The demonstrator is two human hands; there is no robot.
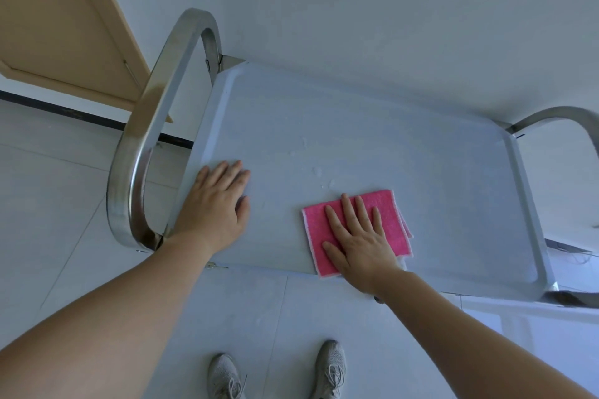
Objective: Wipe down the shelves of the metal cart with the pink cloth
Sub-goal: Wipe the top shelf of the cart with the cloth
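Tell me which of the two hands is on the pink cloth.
The right hand presses flat on the pink cloth; the left hand rests on the bare top shelf beside the cart handle.

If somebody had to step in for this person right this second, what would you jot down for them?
Left hand: flat, fingers straight, resting on the left part of the cart's top shelf, holding nothing.
Right hand: flat, pressing the pink cloth onto the shelf near its front edge.
The cloth is folded and overhangs the front edge slightly.
Water droplets sit just beyond the cloth, so that patch is not yet wiped.
Left to do: the rest of the top shelf, then the lower shelves, which are hidden in this view.
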